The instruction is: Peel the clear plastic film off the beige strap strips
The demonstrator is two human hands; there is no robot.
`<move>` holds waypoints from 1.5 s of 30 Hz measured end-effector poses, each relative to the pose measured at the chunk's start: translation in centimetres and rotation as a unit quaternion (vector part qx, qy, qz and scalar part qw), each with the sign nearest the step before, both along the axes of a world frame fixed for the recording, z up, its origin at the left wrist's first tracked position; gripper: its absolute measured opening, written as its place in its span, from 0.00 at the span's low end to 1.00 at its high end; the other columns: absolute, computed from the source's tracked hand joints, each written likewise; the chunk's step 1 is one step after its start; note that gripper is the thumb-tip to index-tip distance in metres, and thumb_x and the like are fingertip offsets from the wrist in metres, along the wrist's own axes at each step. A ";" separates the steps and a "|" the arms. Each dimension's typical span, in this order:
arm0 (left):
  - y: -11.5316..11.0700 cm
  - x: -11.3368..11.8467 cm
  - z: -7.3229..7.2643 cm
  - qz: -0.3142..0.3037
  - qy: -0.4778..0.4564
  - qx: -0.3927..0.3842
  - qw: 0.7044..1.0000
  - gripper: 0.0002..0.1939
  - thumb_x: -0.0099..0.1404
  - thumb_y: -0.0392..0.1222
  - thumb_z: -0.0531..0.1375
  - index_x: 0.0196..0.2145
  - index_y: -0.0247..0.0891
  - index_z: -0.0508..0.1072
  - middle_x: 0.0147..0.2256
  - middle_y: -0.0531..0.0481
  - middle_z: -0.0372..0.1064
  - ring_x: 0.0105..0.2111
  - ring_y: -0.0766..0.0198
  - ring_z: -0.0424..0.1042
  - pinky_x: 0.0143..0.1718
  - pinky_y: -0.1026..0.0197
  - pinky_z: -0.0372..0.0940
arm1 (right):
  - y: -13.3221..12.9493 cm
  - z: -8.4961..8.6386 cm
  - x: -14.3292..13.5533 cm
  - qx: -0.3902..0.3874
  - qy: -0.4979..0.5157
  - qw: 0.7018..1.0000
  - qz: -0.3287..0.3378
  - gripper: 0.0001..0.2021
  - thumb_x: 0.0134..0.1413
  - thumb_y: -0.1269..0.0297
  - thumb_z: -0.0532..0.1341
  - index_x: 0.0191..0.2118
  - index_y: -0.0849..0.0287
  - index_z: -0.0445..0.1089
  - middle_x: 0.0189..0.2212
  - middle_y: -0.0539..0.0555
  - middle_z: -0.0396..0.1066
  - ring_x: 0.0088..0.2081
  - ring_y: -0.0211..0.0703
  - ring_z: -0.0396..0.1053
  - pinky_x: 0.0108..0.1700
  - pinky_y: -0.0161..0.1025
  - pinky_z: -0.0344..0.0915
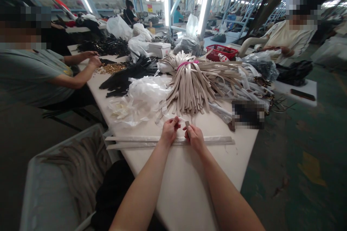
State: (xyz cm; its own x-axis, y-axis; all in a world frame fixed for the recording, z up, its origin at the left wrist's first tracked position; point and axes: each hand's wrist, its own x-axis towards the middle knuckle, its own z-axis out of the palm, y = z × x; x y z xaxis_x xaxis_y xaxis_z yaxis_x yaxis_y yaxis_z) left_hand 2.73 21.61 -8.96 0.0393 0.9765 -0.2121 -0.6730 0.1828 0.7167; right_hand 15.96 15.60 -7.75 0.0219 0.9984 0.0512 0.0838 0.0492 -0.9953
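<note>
My right hand [195, 137] is closed on a small grey-beige strip piece [187, 125], whose end stands up from the fingers. My left hand [170, 130] is closed in a pinch just to its left; whatever lies between its fingertips is too small to make out. Beneath both wrists, long flat grey strips [141, 142] lie side by side across the table [184, 177]. Beyond the hands sits a large bundle of beige strips [189, 86], tied near its top with a pink band [187, 64].
Crumpled clear plastic [149, 92] and black strips [127, 74] lie left of the bundle. A red basket [222, 52] stands behind it. At lower left is a plastic bin [48, 184] holding long strips. Co-workers sit at left [32, 75] and right [287, 39].
</note>
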 end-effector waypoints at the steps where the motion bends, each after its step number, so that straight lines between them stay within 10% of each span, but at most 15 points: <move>1: 0.0 0.0 0.0 0.001 0.003 0.000 1.000 0.17 0.50 0.45 0.74 0.28 0.31 0.74 0.24 0.53 0.71 0.20 0.73 0.67 0.24 0.68 0.61 | 0.0 0.0 0.0 0.002 -0.004 1.000 0.001 0.21 0.66 0.48 0.49 0.36 0.59 0.71 0.19 0.48 0.66 0.16 0.34 0.58 0.19 0.33 0.54; 17: -0.1 0.3 -0.1 -0.006 0.031 0.036 0.999 0.16 0.52 0.47 0.73 0.27 0.32 0.74 0.25 0.51 0.71 0.21 0.71 0.66 0.25 0.66 0.60 | 0.0 0.0 0.0 0.002 -0.057 0.998 -0.004 0.22 0.66 0.49 0.50 0.35 0.60 0.73 0.16 0.48 0.64 0.17 0.35 0.58 0.21 0.32 0.54; 27: -1.5 0.7 1.1 -0.115 0.154 0.120 0.974 0.16 0.53 0.49 0.72 0.26 0.32 0.76 0.22 0.52 0.67 0.24 0.69 0.64 0.27 0.65 0.58 | -0.1 0.7 0.1 0.024 -0.120 0.992 -0.018 0.22 0.67 0.52 0.47 0.32 0.58 0.72 0.18 0.49 0.66 0.21 0.38 0.62 0.26 0.34 0.56; 35: -0.5 -0.3 0.7 0.039 0.130 0.051 0.989 0.18 0.52 0.52 0.72 0.25 0.33 0.75 0.21 0.53 0.66 0.20 0.72 0.60 0.24 0.66 0.53 | 0.4 1.6 1.6 0.112 -0.279 0.953 0.036 0.16 0.65 0.59 0.53 0.27 0.57 0.70 0.22 0.51 0.70 0.28 0.41 0.67 0.36 0.35 0.57; 45: -2.5 0.7 2.9 -0.070 0.214 0.060 0.973 0.20 0.54 0.54 0.70 0.30 0.30 0.79 0.25 0.45 0.73 0.23 0.68 0.65 0.25 0.64 0.57 | 0.4 2.5 2.2 0.120 -0.230 0.965 0.047 0.18 0.67 0.56 0.51 0.28 0.56 0.70 0.23 0.52 0.71 0.25 0.41 0.66 0.29 0.34 0.55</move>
